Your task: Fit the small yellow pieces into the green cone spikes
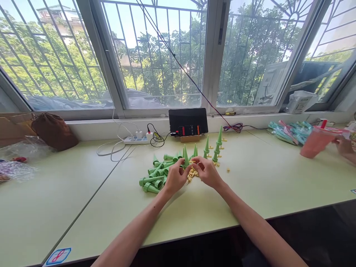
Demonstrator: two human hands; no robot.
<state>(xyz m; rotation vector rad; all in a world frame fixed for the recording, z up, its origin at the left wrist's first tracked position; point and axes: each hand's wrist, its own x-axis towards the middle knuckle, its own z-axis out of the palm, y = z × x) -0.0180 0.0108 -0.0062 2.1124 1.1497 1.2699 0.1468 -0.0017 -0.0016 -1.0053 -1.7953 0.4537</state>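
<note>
Pegged cones (217,150) are stood toward the worktop's (264,178) back edge; loose cones (150,180) and yellow pegs (191,174) appear unjoined. Held cone (186,155): left hand (177,175); held peg (192,161): right hand (207,172).

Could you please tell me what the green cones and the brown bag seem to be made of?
Green cones: probably moulded plastic, smooth and satin, judging by their even colour and crisp edges. Brown bag: likely matte fabric, given its soft folds.
</note>
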